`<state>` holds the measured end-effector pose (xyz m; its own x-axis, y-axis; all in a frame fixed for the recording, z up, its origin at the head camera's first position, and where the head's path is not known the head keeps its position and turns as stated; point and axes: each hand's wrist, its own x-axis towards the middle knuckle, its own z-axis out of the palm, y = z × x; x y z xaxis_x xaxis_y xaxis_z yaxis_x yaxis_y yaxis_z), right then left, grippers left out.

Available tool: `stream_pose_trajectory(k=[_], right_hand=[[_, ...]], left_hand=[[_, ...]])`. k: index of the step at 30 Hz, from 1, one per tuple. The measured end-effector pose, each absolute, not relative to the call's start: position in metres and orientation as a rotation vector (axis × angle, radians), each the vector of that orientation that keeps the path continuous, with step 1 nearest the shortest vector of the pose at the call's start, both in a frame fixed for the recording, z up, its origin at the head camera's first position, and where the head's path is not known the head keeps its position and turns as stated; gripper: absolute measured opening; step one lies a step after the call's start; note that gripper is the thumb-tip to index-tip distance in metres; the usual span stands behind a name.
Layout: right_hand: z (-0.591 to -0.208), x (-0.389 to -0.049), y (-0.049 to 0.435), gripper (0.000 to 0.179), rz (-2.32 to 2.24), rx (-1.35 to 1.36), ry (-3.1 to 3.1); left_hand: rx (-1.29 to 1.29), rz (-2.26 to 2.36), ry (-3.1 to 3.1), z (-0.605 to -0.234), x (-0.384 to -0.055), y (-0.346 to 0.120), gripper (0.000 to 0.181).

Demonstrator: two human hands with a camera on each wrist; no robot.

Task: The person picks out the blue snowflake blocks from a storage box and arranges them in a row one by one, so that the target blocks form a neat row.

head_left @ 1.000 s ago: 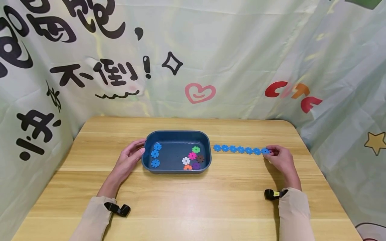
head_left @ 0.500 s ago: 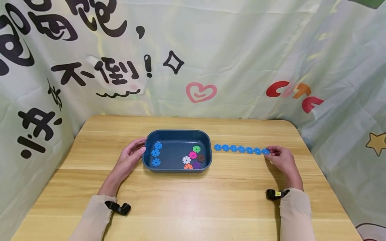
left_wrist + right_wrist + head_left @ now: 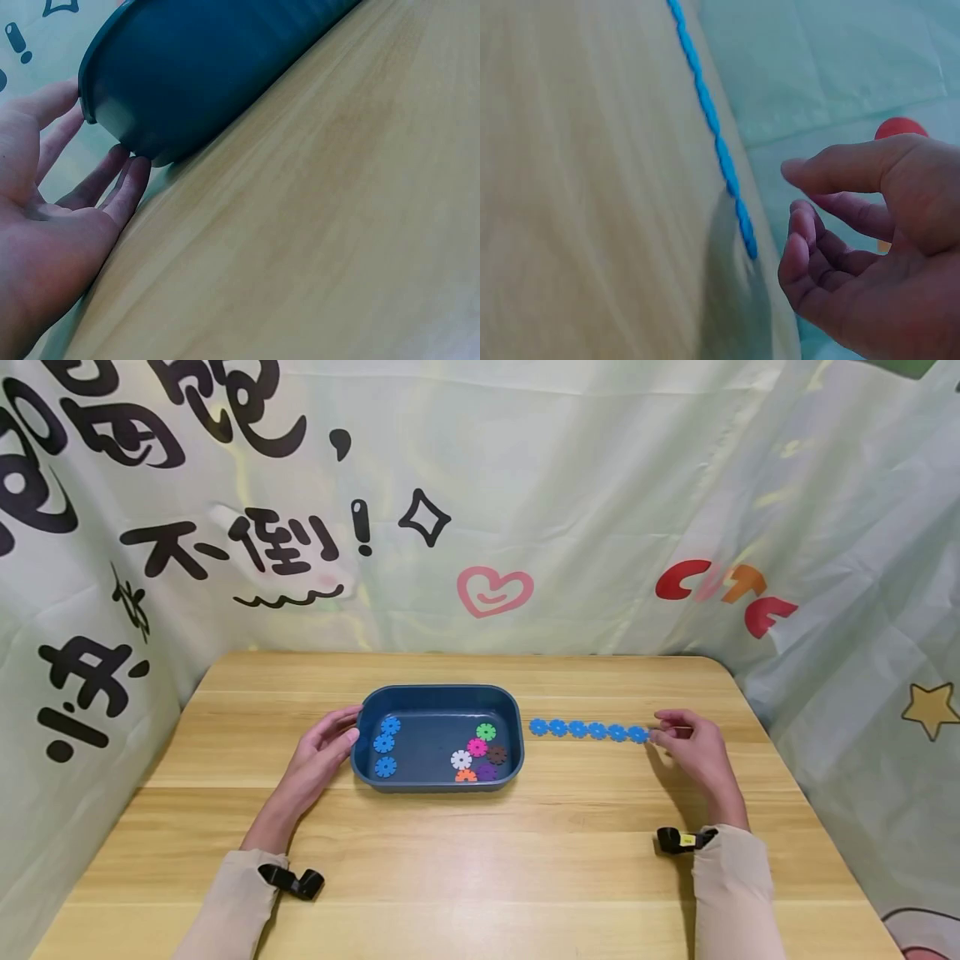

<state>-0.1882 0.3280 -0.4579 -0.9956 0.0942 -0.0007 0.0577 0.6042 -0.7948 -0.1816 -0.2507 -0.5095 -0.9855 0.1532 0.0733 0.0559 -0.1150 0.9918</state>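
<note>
A row of linked blue snowflake discs [image 3: 577, 729] lies on the table to the right of a dark blue tray [image 3: 437, 787]. My right hand [image 3: 693, 747] is above the row's right end, which it partly hides in the head view. In the right wrist view, thumb and fingers stand apart with nothing between them, and the blue row [image 3: 718, 146] ends short of them. My left hand [image 3: 322, 756] touches the tray's left end. Its fairly straight fingertips rest against the rim and outer wall [image 3: 195, 82] in the left wrist view.
Inside the tray lie blue discs [image 3: 384, 744] at the left and several discs in other colours, among them a pink one [image 3: 477, 747], at the right. A printed cloth [image 3: 600, 485] hangs behind the wooden table [image 3: 480, 868].
My right hand has let go of the blue row's right end, and its fingers have spread. The row and tray stay in place, with my left hand still at the tray.
</note>
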Motion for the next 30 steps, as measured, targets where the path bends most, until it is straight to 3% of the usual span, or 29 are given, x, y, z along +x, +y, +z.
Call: stream_pose_trajectory(k=[30], right_hand=[[-0.446, -0.194, 0.259, 0.036, 1.42, 0.188, -2.65]], left_hand=[[0.25, 2.279, 2.051, -0.511, -0.181, -0.251, 0.048]])
